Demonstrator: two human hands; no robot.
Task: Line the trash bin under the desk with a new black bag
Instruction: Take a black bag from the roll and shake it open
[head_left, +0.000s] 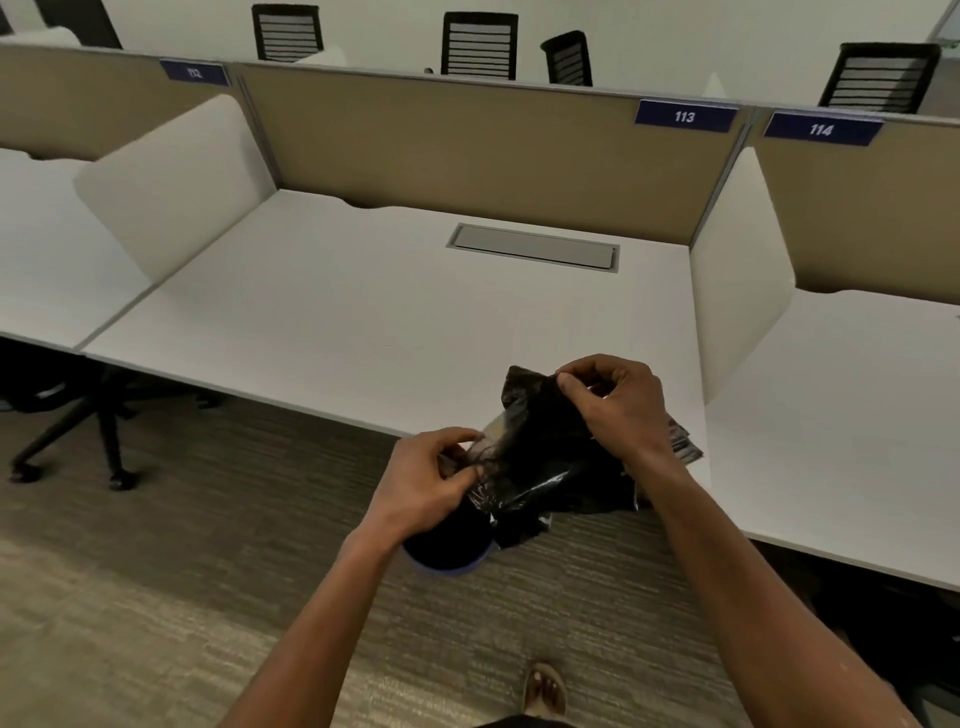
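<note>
Two hands at work, lower centre of the frame, both on one black bag (540, 457).

Item: black bag, thin glossy plastic, crumpled and not yet opened out. Held in the air over the near edge of the white surface (363, 312); its lower folds hang toward the floor.

Item: left hand (434, 480), grip pinched together on the bag's lower-left edge, thumb against fingertips.

Item: right hand (618, 402), grip likewise clamped on the bag's upper edge, fingers curled, pulling the film away from the left.

Item: trash bin (447, 556), dark interior with a bluish rim, standing on the carpet just below the left hand, partly hidden by wrist and bag. It appears unlined, though the inside is too dark to be sure.

Item: what looks like a stack of folded bags (683, 447), at the surface edge behind the right wrist; identity uncertain.

Step in hand, by judgement: separating the two layers to find the bag's mouth.

Next move calls for: spreading the mouth wide, lowering the closed end into the bin, then folding the rim of the bag over the bin's rim all round.
</note>
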